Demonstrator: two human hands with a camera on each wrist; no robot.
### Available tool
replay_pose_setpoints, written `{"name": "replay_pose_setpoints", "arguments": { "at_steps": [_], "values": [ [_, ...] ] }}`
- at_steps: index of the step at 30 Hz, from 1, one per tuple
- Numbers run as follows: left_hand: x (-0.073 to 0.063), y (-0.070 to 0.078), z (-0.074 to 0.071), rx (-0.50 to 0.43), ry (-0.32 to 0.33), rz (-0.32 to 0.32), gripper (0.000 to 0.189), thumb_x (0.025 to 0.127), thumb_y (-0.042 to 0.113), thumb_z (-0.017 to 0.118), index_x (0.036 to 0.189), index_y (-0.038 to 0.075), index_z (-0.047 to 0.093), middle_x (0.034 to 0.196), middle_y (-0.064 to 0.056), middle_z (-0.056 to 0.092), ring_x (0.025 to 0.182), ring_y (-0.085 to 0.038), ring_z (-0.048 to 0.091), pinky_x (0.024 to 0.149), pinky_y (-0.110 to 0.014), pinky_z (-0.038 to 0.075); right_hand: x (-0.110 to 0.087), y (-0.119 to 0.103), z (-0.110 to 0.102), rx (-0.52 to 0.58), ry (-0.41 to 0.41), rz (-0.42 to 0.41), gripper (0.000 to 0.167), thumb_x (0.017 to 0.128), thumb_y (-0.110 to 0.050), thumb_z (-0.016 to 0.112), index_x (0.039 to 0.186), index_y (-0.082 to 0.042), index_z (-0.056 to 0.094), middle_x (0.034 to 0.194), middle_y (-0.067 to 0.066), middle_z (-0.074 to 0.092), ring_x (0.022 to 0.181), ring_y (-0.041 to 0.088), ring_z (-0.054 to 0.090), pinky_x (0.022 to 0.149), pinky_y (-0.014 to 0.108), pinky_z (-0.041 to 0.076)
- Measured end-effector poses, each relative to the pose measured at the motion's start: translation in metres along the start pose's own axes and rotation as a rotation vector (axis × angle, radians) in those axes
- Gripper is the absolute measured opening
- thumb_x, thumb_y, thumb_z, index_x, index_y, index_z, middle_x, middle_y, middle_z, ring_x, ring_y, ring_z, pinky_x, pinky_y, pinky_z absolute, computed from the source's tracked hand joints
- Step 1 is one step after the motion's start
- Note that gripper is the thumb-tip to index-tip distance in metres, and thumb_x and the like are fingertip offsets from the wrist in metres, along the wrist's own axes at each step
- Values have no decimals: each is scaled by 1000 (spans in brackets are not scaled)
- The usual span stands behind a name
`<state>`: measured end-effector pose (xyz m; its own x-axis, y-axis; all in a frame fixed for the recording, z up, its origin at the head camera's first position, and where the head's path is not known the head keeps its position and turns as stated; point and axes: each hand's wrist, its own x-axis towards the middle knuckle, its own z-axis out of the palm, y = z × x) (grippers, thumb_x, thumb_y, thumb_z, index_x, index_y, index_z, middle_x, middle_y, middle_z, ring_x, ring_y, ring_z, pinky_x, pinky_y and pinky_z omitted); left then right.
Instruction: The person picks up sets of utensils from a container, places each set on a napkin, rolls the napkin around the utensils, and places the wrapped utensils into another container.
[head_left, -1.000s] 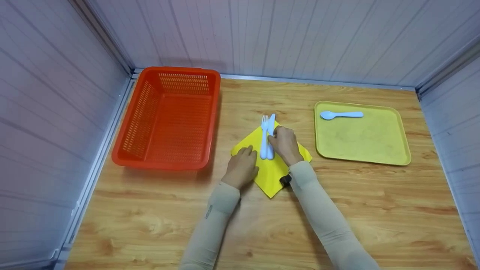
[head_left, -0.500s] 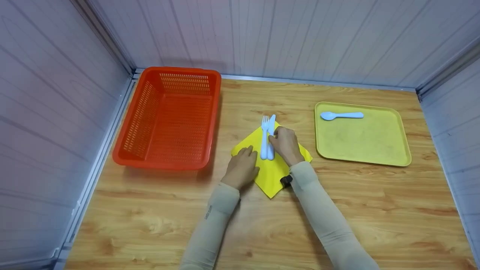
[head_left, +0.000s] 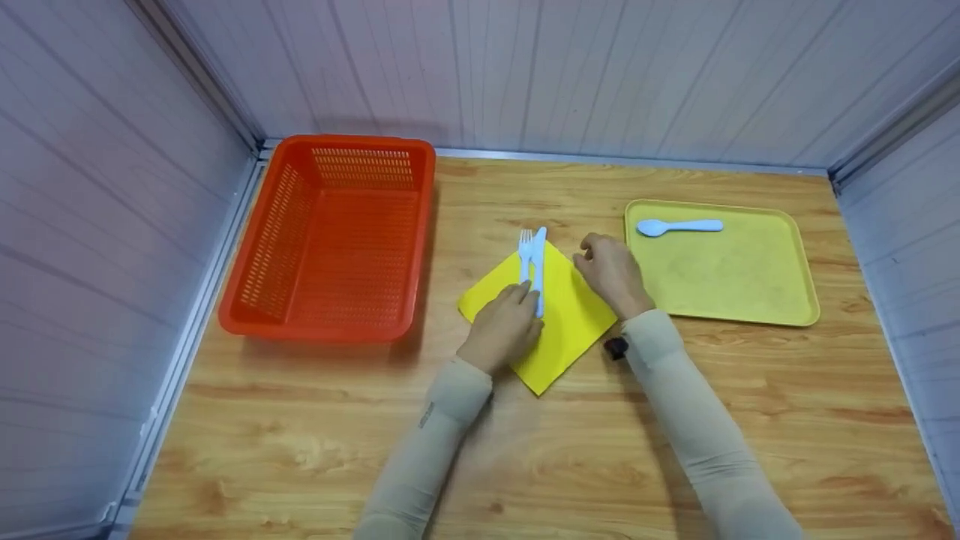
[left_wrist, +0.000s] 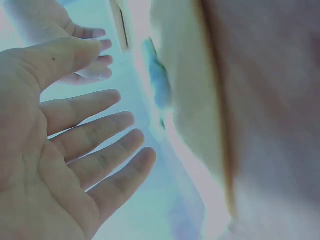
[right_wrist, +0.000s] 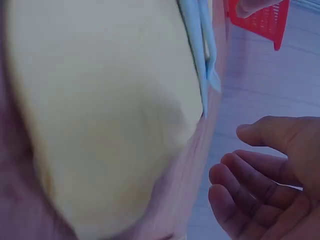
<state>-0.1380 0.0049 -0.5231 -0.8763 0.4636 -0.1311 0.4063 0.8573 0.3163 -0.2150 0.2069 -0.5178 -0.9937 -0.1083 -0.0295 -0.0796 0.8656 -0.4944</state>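
Note:
A yellow napkin point(head_left: 574, 315) lies flat on the table, one corner toward me. On its left part a light blue plastic fork point(head_left: 525, 247) and a matching knife point(head_left: 540, 259) lie side by side, their tips past the far edge. My left hand point(head_left: 502, 330) is over the handles and hides the fork's lower end. In the left wrist view its fingers point(left_wrist: 112, 155) are straight and spread, pinching nothing. My right hand point(head_left: 613, 274), loosely curled and holding nothing, is above the napkin's right side, as the right wrist view also shows with its relaxed fingers point(right_wrist: 250, 195).
A red perforated basket point(head_left: 416, 292) stands at the left. At the right lies a yellow-green tray point(head_left: 739, 281) with a light blue spoon point(head_left: 682, 226) near its far edge. White panel walls point(head_left: 525, 82) border the wooden table point(head_left: 570, 465) at the back and sides.
My right hand has left the knife and moved right, toward the tray. My left hand has shifted right from the napkin's left side onto the cutlery handles. The fork and knife stay on the napkin.

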Motion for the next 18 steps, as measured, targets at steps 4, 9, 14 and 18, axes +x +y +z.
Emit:
{"name": "replay_pose_setpoints", "arguments": {
  "at_steps": [4,9,14,18],
  "values": [
    [17,20,-5,98,-19,99,53,102,35,56,145,4,50,155,-15,40,140,-29,40,111,-40,37,3,32,-20,-42,6,-2,30,99,-16,55,118,5,64,108,21,64,96,36,62,79,49,53],
    [39,52,0,122,-52,199,56,104,42,50,148,8,47,158,-15,34,142,-29,37,107,-41,42,12,85,-43,-99,85,-19,25,97,-10,58,114,6,65,108,23,62,97,40,60,80,53,52],
    [59,83,15,147,-79,298,55,106,41,44,150,8,44,159,-15,32,144,-29,33,111,-38,38,21,126,-54,-132,124,-1,23,98,-7,59,115,7,65,111,25,60,102,42,57,81,55,52],
    [71,101,26,205,-107,348,52,107,37,41,150,8,44,158,-15,34,144,-27,33,112,-34,35,22,143,-55,-176,113,8,24,100,-7,58,120,6,62,121,28,56,112,45,52,85,57,50]
  ]
}}
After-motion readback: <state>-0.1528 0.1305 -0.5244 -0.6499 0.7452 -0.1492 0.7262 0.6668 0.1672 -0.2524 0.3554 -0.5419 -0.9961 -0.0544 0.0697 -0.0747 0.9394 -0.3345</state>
